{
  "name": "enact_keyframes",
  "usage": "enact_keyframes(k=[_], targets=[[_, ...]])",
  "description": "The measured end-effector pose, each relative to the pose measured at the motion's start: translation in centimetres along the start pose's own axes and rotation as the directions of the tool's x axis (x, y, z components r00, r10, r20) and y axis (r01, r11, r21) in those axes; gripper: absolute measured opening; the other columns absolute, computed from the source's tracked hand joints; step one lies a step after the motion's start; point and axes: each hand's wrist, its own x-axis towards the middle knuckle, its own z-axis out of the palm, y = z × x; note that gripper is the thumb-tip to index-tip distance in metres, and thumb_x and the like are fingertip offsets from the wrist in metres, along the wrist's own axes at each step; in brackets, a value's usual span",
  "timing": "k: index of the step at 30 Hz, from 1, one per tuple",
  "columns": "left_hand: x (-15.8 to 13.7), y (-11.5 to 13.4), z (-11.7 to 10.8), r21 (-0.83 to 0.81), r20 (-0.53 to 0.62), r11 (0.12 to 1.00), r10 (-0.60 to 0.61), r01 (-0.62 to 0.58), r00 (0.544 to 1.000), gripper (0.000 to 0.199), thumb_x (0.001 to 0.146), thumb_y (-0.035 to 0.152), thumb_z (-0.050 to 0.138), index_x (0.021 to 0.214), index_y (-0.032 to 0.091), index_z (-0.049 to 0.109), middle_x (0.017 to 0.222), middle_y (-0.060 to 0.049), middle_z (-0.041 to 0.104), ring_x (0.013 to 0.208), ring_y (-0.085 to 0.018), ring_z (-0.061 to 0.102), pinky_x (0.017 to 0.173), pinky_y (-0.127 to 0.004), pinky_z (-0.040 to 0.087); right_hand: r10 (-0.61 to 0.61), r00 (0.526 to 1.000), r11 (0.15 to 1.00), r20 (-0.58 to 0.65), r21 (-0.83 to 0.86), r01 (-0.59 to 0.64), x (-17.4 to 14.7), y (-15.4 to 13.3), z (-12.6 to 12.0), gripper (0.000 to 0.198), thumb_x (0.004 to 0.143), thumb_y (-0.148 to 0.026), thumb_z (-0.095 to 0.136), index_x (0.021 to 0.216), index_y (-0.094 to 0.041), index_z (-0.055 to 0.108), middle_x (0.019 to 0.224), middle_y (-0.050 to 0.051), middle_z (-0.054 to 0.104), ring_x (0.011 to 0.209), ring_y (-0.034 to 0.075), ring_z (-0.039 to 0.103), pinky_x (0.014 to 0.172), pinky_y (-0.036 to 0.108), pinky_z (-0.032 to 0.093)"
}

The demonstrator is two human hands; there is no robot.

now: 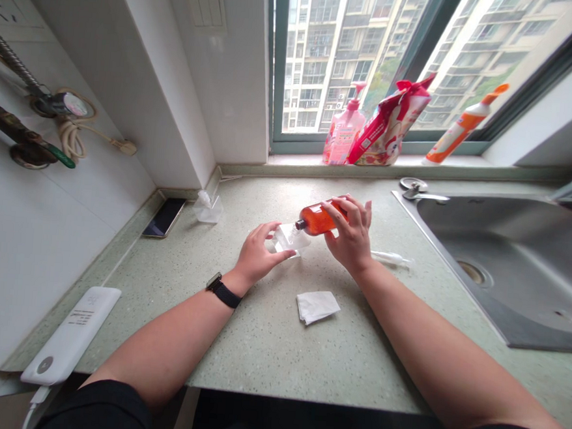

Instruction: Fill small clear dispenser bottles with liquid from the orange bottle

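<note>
My right hand is closed around an orange bottle, which is tipped nearly level with its dark, uncapped neck pointing left. That neck meets the top of a clear, square-sided container, where the two overlap. Whether liquid is flowing between them is hard to make out. My left hand grips the clear container between thumb and fingers at the countertop. Below both hands lies a folded white tissue. Beyond my right wrist is a thin, clear plastic piece, its kind unclear.
A small clear bottle with a pump-like top and a phone sit back left; a white power bank lies front left. The steel sink is at right. On the sill stand a pink pump bottle, a red bag and an orange-white bottle.
</note>
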Motion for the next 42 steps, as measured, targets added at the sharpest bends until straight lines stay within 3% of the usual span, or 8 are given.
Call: enact_keyframes(k=[26, 33, 38, 42], targets=[[0.1, 0.1, 0.0, -0.020, -0.006, 0.999, -0.025, 0.025, 1.000, 0.068, 0.075, 0.045, 0.097, 0.131, 0.022, 0.067, 0.130, -0.011, 0.072, 0.117, -0.029, 0.073, 0.101, -0.048, 0.065, 0.061, 0.997, 0.995, 0.042, 0.071, -0.064, -0.1, -0.1, 0.0, 0.076, 0.089, -0.017, 0.068, 0.158, -0.039, 0.045, 0.145, 0.009, 0.060, 0.145, 0.038, 0.052, 0.132, 0.070, 0.019], [0.1, 0.3, -0.1, -0.031, 0.008, 0.998, -0.050, 0.050, 0.999, 0.067, 0.076, 0.043, 0.097, 0.132, 0.021, 0.067, 0.132, -0.012, 0.072, 0.119, -0.030, 0.073, 0.103, -0.047, 0.064, 0.161, 0.986, 0.978, 0.036, 0.132, -0.164, 0.0, -0.4, 0.0, 0.065, 0.092, -0.037, 0.072, 0.152, -0.030, 0.049, 0.143, 0.013, 0.065, 0.135, 0.036, 0.060, 0.130, 0.068, 0.024], [0.0, 0.3, -0.1, -0.043, 0.036, 0.996, -0.075, 0.077, 0.997, 0.068, 0.076, 0.041, 0.097, 0.133, 0.021, 0.066, 0.137, -0.012, 0.071, 0.118, -0.030, 0.074, 0.102, -0.046, 0.063, 0.270, 0.961, 0.949, 0.060, 0.151, -0.276, 0.1, 0.5, 0.3, 0.069, 0.091, -0.055, 0.071, 0.149, -0.026, 0.049, 0.142, 0.015, 0.067, 0.134, 0.038, 0.060, 0.127, 0.068, 0.027], [0.0, 0.2, 0.0, -0.030, 0.060, 0.990, -0.135, 0.137, 0.989, 0.072, 0.074, 0.036, 0.098, 0.136, 0.022, 0.065, 0.139, -0.012, 0.071, 0.112, -0.030, 0.076, 0.098, -0.046, 0.064, 0.368, 0.927, 0.913, 0.067, 0.162, -0.374, 0.4, 1.6, 0.3, 0.078, 0.082, -0.066, 0.076, 0.143, -0.023, 0.053, 0.138, 0.018, 0.068, 0.129, 0.040, 0.062, 0.122, 0.065, 0.037]])
